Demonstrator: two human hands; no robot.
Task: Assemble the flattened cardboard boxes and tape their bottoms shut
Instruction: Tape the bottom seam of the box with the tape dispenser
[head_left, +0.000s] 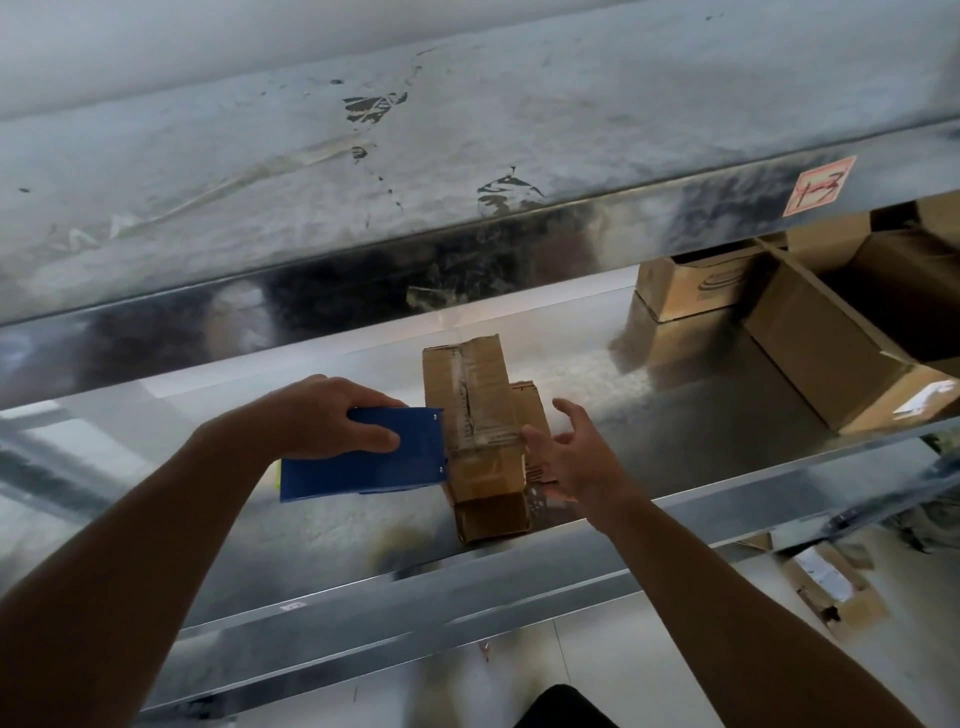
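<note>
At a metal rack, your left hand (322, 418) grips a blue dispenser (400, 462), fingers and thumb curled round its upper end. The dispenser's right edge meets the left side of a small box (480, 410). The box lies on the middle shelf (675, 415), near the front lip, with its long side running away from you. Clear tape runs along its top seam and a strip crosses it towards the near end. Your right hand (569, 457) hangs just to the right of the box, fingers spread and relaxed, holding nothing. Its thumb tip sits at the box's taped right edge, though you cannot tell whether it touches. A second box (530, 405) lies against the first one's right side, partly hidden by it and by your right hand. Farther right on the same shelf stand larger cartons (831, 343), well apart from both hands. The upper shelf (363, 171) shows scuffed, peeling film, and a red-edged label (818, 189) is stuck on its front edge. Lower right, more cardboard (826, 582) lies on the pale floor (519, 670)
</note>
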